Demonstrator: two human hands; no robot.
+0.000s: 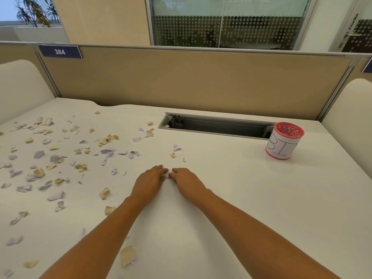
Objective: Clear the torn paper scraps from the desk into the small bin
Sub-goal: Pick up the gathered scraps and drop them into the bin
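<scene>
Torn paper scraps (54, 158), white, lilac and pale yellow, lie scattered over the left half of the white desk (231, 198). A few more scraps (176, 150) lie just beyond my hands. My left hand (150, 181) and my right hand (184, 178) rest palm down side by side at the desk's middle, fingertips almost meeting. Between the fingertips sits a small white scrap (167, 175), pinched from both sides. The small bin (284, 140), pink-rimmed with a white label reading "BIN", stands upright at the far right, well away from both hands.
A recessed cable tray (217, 125) opens in the desk behind the hands, left of the bin. A beige partition (191, 81) closes the far edge. Rounded white side panels stand at the left (18, 85) and right (350, 109).
</scene>
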